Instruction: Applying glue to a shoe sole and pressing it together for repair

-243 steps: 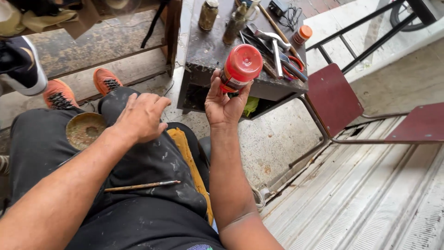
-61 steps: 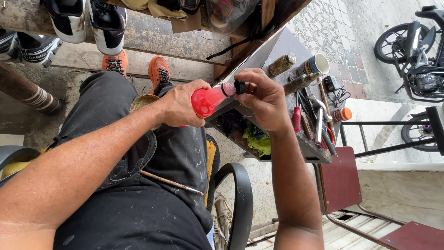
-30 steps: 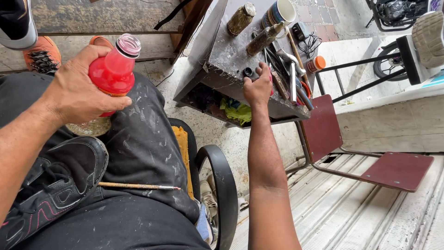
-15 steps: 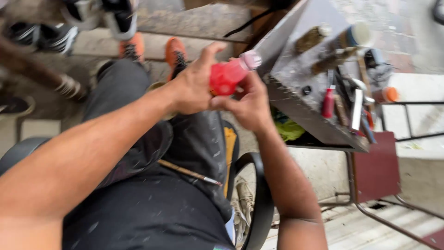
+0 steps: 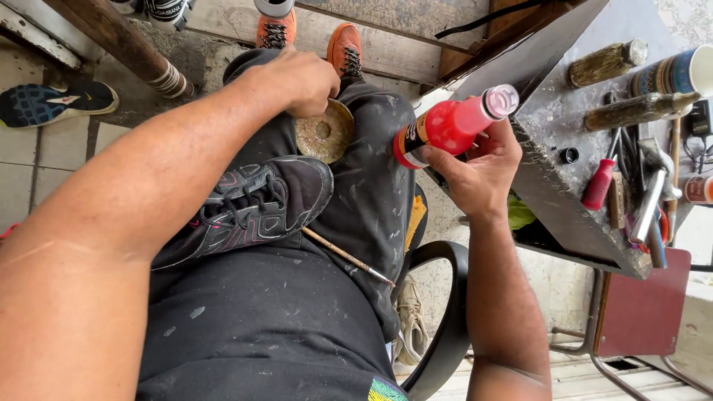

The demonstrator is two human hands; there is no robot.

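Note:
My right hand (image 5: 479, 174) grips a red plastic bottle (image 5: 445, 128) with a clear cap, tilted with the cap toward the metal stand. My left hand (image 5: 297, 78) rests knuckles-up over a small round tin (image 5: 327, 134) of brownish paste on my knee; whether it holds the tin is hidden. A black sneaker (image 5: 249, 208) lies on my lap, and a thin brush (image 5: 345, 256) lies across my thigh beside it.
A grey metal stand (image 5: 549, 148) at right carries a red-handled screwdriver (image 5: 598, 184), a hammer (image 5: 650, 197), jars and cans. A black chair arm (image 5: 445, 327) curves beneath my right forearm. Loose shoes (image 5: 56, 104) lie on the floor at left, by a wooden post.
My hands have parted: the left let go of the bottle and dropped onto the tin on my knee, while the right now holds the bottle alone, nearer the stand.

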